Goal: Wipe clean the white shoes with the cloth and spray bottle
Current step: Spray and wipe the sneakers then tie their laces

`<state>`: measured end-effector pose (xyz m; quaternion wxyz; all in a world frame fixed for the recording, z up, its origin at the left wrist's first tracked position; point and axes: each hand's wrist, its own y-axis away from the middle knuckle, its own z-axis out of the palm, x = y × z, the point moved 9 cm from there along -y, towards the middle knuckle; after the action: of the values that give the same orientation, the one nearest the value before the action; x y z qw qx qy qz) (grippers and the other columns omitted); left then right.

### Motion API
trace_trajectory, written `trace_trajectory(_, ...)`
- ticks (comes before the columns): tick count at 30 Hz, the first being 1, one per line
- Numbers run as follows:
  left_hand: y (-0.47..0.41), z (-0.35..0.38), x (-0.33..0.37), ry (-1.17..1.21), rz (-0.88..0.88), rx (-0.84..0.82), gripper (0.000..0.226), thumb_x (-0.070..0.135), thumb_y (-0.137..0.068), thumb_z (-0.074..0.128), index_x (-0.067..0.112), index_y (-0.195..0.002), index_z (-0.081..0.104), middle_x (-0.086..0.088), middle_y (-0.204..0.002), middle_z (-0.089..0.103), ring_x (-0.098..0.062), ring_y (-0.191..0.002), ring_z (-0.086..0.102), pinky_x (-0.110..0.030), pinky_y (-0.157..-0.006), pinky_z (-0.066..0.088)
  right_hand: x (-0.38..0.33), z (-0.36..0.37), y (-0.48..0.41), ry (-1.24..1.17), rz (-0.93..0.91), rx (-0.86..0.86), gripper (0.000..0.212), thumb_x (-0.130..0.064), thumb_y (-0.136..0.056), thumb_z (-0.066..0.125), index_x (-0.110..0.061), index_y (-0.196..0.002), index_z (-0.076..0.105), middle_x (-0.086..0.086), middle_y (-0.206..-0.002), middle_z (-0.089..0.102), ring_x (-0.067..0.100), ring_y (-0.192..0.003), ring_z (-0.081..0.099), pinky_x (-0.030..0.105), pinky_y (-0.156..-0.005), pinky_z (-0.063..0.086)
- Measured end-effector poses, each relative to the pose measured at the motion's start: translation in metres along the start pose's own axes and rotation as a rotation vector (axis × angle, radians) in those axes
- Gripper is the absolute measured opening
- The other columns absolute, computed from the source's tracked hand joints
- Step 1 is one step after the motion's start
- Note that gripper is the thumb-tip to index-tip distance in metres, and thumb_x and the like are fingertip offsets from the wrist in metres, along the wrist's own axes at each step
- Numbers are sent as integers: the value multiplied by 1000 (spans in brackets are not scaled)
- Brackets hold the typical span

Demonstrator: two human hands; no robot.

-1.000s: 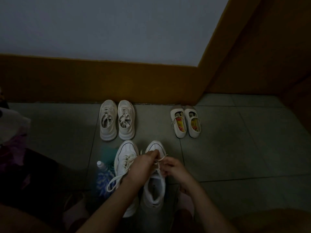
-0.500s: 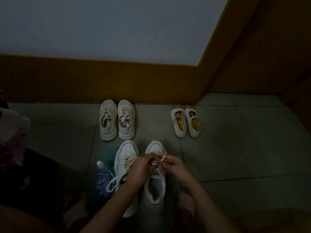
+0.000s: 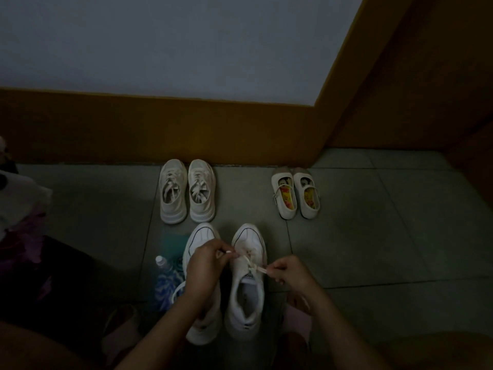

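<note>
Now: both hands pulling a lace on one white sneaker

Down on the tiled floor [image 3: 373,249], a pair of white sneakers stands toes toward the wall, directly in front of the person. The left hand [image 3: 205,265] pinches one end of the lace [image 3: 249,261] between thumb and fingertips. The right hand [image 3: 290,273] pinches the other end, drawn out to the side. Both ends belong to the right sneaker [image 3: 246,297]. The left sneaker [image 3: 198,236] lies partly under the left forearm, a loose loop of its own lace trailing on the floor.

Just left of that pair stands what looks like the spray bottle [image 3: 162,264], though the light is too dim to make out its top. A blue-and-white cloth [image 3: 164,287] lies bunched against its base.

Farther off, along the orange-brown skirting [image 3: 160,129], sit a cream pair of lace-up sneakers [image 3: 186,193] and a smaller pair of strap shoes [image 3: 296,193] with bright insoles.
</note>
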<state>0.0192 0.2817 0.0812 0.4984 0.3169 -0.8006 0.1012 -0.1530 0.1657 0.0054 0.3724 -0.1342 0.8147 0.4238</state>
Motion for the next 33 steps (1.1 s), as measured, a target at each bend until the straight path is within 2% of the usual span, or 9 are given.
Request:
trace_trajectory(6, 16, -11, -16, 169, -203, 56, 9, 10, -85, 64, 7, -76, 65, -4, -62, 67, -7, -55, 63, -28, -52, 50, 7, -2, 1, 141, 1, 30, 31, -3, -83, 64, -23, -59, 59, -1, -57, 54, -3, -48, 47, 22, -56, 37)
trace_trajectory(9, 18, -11, -18, 192, -245, 68, 11, 9, -85, 63, 8, -75, 65, -5, -59, 67, -8, -50, 62, -23, -45, 46, 9, -5, 3, 191, 5, 39, 28, -4, -82, 64, -23, -62, 59, 3, -68, 60, 11, -68, 55, 25, -66, 41)
trace_trajectory(16, 22, -11, -24, 277, -340, 106, 11, 1, -87, 57, -6, -80, 62, -12, -61, 62, -1, -39, 55, -12, -37, 38, 10, -16, 7, 182, 9, 117, 32, 0, -80, 67, -24, -59, 58, -5, -62, 58, 13, -69, 55, 23, -69, 41)
trace_trajectory(21, 22, -16, -22, 179, -349, 141, 13, 6, -89, 56, 0, -81, 65, -17, -69, 67, -14, -50, 55, -13, -40, 41, 13, -17, 8, 163, 28, 133, 8, 0, -79, 67, -4, -73, 70, 4, -64, 61, 17, -74, 58, 27, -72, 42)
trace_trajectory(26, 25, -16, -20, 135, -336, 134, 16, 4, -90, 54, 3, -77, 63, -12, -66, 63, -16, -55, 56, -20, -51, 44, 13, -21, 11, 151, 51, 159, 21, 1, -79, 67, -14, -63, 65, -4, -59, 57, 15, -70, 56, 24, -69, 40)
trace_trajectory(28, 25, -16, -20, 89, -322, 102, 13, 6, -89, 57, 4, -77, 63, -8, -62, 61, -16, -55, 56, -21, -54, 47, 12, -20, 13, 124, 51, 171, 32, 3, -78, 67, -20, -56, 61, -10, -50, 57, 2, -58, 56, 21, -62, 40)
trace_trajectory(30, 22, -19, -19, -41, -258, 77, 8, 15, -85, 65, 12, -77, 63, -3, -67, 64, -16, -60, 61, -32, -63, 54, 5, -16, 15, 60, 34, 165, 30, 5, -78, 66, -19, -59, 64, -13, -45, 57, -8, -46, 52, 16, -54, 41)
trace_trajectory(32, 23, -29, -19, -103, -217, 101, 14, 27, -79, 71, 18, -87, 64, -2, -84, 65, -19, -72, 63, -40, -68, 55, -6, -6, 17, -39, 26, 147, 9, -3, -79, 70, -12, -80, 69, -9, -64, 63, -6, -62, 60, 12, -60, 44)
trace_trajectory(33, 25, -36, -21, -150, -205, 140, 23, 32, -76, 72, 18, -93, 64, -4, -94, 64, -23, -80, 62, -42, -72, 54, -10, 0, 18, -103, 34, 150, 14, -10, -79, 73, -11, -91, 67, -3, -76, 64, 4, -77, 64, 15, -68, 47)
